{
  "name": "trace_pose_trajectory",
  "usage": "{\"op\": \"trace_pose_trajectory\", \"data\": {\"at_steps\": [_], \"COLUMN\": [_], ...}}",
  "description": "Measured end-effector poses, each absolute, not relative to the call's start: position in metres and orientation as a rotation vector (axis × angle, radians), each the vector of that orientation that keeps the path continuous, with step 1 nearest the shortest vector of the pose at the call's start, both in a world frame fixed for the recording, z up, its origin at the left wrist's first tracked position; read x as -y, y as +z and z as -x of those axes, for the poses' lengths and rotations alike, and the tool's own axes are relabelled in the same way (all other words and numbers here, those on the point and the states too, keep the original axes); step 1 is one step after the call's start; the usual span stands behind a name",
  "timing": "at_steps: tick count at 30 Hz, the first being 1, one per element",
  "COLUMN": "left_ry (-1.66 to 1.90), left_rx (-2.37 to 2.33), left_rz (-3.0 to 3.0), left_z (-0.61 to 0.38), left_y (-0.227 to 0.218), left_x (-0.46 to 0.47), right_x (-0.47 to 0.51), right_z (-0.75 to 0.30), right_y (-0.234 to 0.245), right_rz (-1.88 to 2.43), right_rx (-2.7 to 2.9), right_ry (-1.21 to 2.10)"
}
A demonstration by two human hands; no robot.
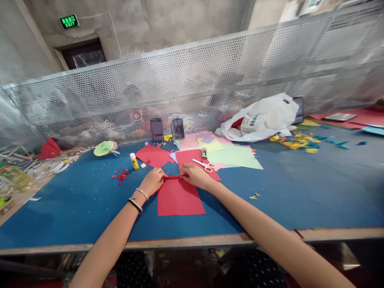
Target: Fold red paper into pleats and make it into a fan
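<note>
Both left hand (pixel 155 179) and right hand (pixel 192 175) pinch red paper (pixel 181 201) along its far edge.

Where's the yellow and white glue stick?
In the head view, the glue stick stands on the blue tabletop, left of centre and beyond the left hand, between the red paper scraps and a small pale square.
</note>
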State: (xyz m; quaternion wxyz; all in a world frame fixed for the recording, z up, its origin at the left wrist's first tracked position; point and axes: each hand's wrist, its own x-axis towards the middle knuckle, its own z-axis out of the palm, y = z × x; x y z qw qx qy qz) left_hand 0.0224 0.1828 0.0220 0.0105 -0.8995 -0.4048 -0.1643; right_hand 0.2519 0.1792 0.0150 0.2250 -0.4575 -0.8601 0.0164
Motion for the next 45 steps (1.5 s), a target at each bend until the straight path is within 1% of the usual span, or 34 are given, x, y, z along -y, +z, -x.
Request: {"op": "trace_pose_trajectory", "data": {"at_steps": [7, 13, 19, 30, 35, 41, 45], "left_ry": [-0.434, -0.465, -0.481, -0.812, -0.82, -0.722, -0.676], "left_rx": [1.238, 1.407, 1.452, 1.617, 1.593, 1.57, 1.459], "left_rz": [2.707, 2.826, 2.886, 2.87, 2.862, 2.863, 2.808], "left_z": [-0.025, -0.025, -0.024, -0.028, -0.027, -0.026, -0.026], "left_y": [0.023, 0.026, 0.029, 0.017, 0.014, 0.015, 0.015], "left_x": [-0.18, -0.176, -0.173, -0.182, -0.182, -0.182, -0.184], "right_x": [-0.177, -0.177, -0.175, -0.178, -0.178, -0.178, -0.181], "right_z": [-0.251, -0.253, -0.253, -0.249, -0.249, -0.251, -0.251], "right_y": [0.015, 0.013, 0.014, 0.014, 0.014, 0.019, 0.017], "right_rz": [1.256, 1.238, 1.267, 1.332, 1.313, 1.236, 1.236], "right_rx": [2.468, 2.439, 2.387, 2.26, 2.267, 2.352, 2.319], "right_ry": [0.124, 0.196, 0.245, 0.332, 0.312, 0.137, 0.301]}}
